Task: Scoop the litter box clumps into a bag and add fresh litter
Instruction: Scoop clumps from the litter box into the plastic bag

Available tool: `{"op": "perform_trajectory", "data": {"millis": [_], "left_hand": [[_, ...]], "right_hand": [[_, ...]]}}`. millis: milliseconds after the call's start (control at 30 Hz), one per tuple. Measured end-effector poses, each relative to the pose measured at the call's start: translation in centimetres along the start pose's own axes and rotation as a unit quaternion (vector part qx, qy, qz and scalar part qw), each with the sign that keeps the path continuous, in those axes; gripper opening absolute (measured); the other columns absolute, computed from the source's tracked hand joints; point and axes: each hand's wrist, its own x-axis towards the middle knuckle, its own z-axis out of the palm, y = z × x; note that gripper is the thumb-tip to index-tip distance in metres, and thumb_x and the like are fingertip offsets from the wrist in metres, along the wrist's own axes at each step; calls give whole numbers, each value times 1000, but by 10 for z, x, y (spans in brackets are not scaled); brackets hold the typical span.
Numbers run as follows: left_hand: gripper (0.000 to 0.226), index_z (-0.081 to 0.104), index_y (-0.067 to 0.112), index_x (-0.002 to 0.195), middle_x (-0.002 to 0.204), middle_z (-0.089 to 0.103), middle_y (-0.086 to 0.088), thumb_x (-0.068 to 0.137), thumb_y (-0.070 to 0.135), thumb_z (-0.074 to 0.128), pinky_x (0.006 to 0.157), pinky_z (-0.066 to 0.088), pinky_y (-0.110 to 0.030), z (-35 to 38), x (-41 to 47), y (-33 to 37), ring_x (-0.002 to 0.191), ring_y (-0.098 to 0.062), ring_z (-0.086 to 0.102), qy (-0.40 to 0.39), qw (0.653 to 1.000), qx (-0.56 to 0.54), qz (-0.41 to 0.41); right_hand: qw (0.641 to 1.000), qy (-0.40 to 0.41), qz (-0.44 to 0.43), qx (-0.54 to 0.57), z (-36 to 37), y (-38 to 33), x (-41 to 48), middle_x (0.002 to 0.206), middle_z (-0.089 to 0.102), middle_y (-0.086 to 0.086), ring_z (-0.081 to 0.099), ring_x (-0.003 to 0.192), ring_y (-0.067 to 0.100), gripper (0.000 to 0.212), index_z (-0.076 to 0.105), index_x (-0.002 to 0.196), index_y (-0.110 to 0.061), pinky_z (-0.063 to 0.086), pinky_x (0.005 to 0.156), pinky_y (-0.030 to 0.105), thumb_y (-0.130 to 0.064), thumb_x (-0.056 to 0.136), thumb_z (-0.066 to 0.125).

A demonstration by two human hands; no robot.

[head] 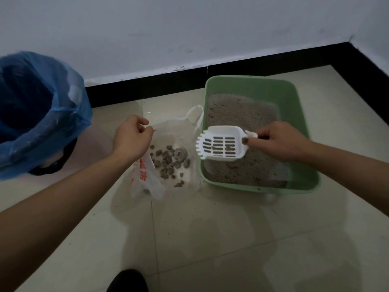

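Currently gripping white scoop [221, 145] with right hand [277, 142] over green litter box [303, 114] — pinching plastic bag [147, 182] of clumps [170, 159] open with left hand [131, 140].

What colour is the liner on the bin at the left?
Translucent blue liner, seen in the head view, the only view.

A green litter box [293, 114] holds grey litter [237, 116], uneven on top. A white slotted scoop [221, 145] hovers roughly level over its left edge — a few bits inside. Just beside the box, a clear plastic bag [147, 183] with red print lies open — grey clumps [171, 159] heaped inside.
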Motion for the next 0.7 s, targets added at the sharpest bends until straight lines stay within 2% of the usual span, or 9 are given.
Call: {"op": "perform_trajectory", "data": {"millis": [100,167,233,300,367,467,567,633,700], "left_hand": [[23,61,18,114,91,63,0,93,28,62,79,54,-40,1,1,0,87,-21,62,4,1000,-5,-1],[22,62,18,112,90,63,1,93,28,62,78,54,-40,2,2,1,86,-21,62,5,1000,-11,-5],[21,62,18,111,88,63,2,92,27,61,78,54,-40,3,3,2,85,-22,63,5,1000,-14,-8],[20,62,19,111,88,64,3,93,27,60,78,55,-41,4,4,2,86,-21,63,8,1000,-16,-11],[19,63,19,110,88,65,4,93,26,58,77,56,-41,3,5,2,86,-20,64,12,1000,-23,-13],[19,64,17,109,85,64,7,93,24,56,74,54,-39,2,6,0,83,-18,63,17,999,-32,-12],[19,64,17,110,85,65,7,94,23,55,76,55,-39,2,7,-1,85,-18,64,13,999,-36,-14],[19,64,18,109,85,65,7,93,24,55,78,55,-40,4,8,-1,86,-19,65,11,999,-34,-14],[22,62,19,112,86,63,5,91,24,56,76,54,-39,6,9,1,83,-19,63,7,1000,-27,-4]], "right_hand": [[998,30,-42,29,4,-33,2,54,55,-8,44,43,7,44,75,95,-21,37,48,21,-56,96,48],[988,39,-110,-97,10,-62,0,81,65,-4,57,64,9,38,66,119,-23,47,58,24,-48,101,43],[935,55,-201,-289,29,-85,0,110,63,3,60,89,18,38,51,136,-17,53,74,32,-28,100,48],[852,64,-289,-432,44,-98,-4,100,61,7,55,78,19,36,57,125,-9,46,64,32,-13,92,45],[827,73,-301,-469,45,-103,-5,87,57,4,47,68,19,35,64,111,-10,34,56,32,-11,85,41],[826,108,-291,-471,37,-96,-2,102,59,7,56,82,21,53,54,130,-7,40,64,34,-11,84,29],[845,116,-261,-452,27,-86,-1,116,60,9,59,95,25,54,46,140,-8,47,74,36,-13,88,30],[883,92,-226,-401,24,-82,0,125,59,8,60,103,25,52,43,145,-14,48,77,36,-15,93,42],[945,87,-159,-273,17,-76,0,122,62,0,61,100,21,46,47,145,-26,46,74,33,-22,99,48]]}}
